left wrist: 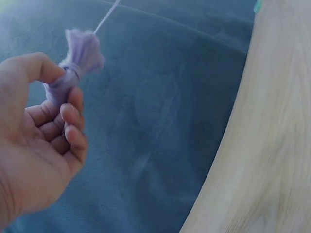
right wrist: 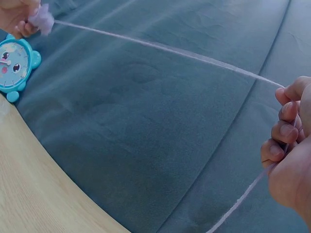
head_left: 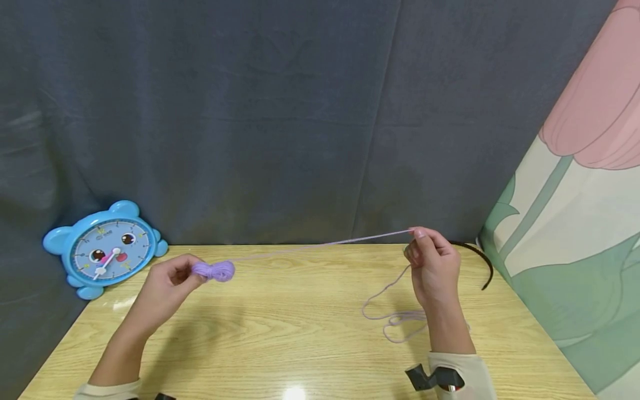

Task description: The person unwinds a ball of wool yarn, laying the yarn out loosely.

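A small purple yarn skein, bound tight at its middle, is pinched at one end between the thumb and fingers of my left hand. From its free end a strand of yarn runs taut across to my right hand. There the thumb and index finger pinch the strand, and the other fingers curl round it in the right wrist view. Below the right hand the loose yarn drops to the table and lies in loops, partly hidden behind the forearm. Both hands are raised above the table.
A blue animal-shaped toy clock stands at the table's left back, against a dark curtain. Behind the right hand a thin black curved band lies on the wooden table. A flower-patterned panel borders the right side.
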A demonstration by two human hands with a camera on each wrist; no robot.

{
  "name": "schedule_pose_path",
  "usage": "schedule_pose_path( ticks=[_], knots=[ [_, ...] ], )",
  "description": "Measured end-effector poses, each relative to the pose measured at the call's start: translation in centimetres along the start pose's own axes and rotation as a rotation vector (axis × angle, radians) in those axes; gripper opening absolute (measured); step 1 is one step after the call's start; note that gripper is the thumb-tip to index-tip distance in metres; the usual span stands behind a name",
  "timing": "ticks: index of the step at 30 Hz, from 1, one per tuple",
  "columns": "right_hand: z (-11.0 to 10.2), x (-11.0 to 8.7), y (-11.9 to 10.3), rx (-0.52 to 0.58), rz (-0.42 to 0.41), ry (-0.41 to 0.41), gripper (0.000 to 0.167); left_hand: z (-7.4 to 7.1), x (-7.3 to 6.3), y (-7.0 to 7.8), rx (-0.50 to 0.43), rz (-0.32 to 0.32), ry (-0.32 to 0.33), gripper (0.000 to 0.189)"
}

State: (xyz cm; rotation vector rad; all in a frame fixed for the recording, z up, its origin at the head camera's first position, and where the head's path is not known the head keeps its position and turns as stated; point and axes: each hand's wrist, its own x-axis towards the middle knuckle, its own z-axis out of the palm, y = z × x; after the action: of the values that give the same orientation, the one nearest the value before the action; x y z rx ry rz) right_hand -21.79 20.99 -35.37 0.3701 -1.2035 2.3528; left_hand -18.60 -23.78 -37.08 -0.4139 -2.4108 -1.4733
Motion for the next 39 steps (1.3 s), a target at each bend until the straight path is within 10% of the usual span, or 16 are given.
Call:
schedule_pose_path(
  ticks=[8, 16, 25, 39],
  knots=[
    [-0.1, 0.2, 0.2, 0.007, 0.001, 0.012, 0.024, -0.9, -0.3, -0.2, -0.536, -0.01, 0.026, 0.031],
    [-0.7, 0.4, -0.4, -0.006, -0.008, 0.047, 0.024, -0.6, 0.4, -0.4, -0.284, -0.158, 0.221, 0.02],
    [-2.2, 1.7, -3.2, 0.035, -0.076, 0.125, 0.017, -0.2, 0.6, -0.9, 0.005, -0.146, 0.127, 0.011],
    [-7.4, 1.3, -4.0, -0.09, -0.023, 0.178, 0.019, -1.2, 0.1, -0.4, -0.328, -0.107, 0.128, 0.018]
  ],
)
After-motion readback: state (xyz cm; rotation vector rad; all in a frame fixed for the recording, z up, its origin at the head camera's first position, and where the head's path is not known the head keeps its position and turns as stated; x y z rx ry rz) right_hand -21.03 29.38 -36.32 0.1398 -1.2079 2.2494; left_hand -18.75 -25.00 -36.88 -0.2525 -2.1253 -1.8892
